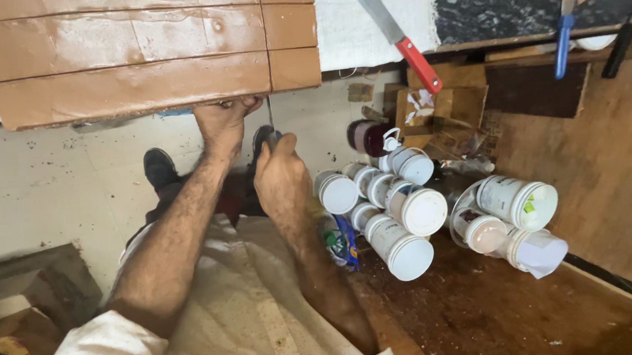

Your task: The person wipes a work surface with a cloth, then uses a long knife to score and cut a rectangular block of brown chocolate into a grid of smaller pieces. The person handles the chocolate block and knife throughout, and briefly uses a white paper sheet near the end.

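A pale, speckled floor [49,181] filled the left of the view and gave way on the right to dark brown boards. At the lower left corner lay scraps of wood [31,290]. Above, a brown glossy panel [137,53] of long planks stretched with its long axis left to right, its lower edge towards the person. The left hand [221,121] gripped that lower edge near the panel's right end, fingers curled over it. Just to its right, the right hand [280,176] was closed in a fist around a thin metal tool [270,118] whose shaft pointed straight up at the panel's edge; its tip was too blurred to tell. Two dark shoes [161,166] stood on the floor beneath the hands.

Further right, a heap of white cylindrical jars [400,216] with white lids lay on their sides on the boards, lids mostly facing the viewer; their contents were hidden. A dark maroon jar [367,137] sat behind them. A blue-and-green packet [341,242] lay against the heap's left edge. At the upper right leaned a saw with a red handle [418,63] and a blue-handled tool [563,45].
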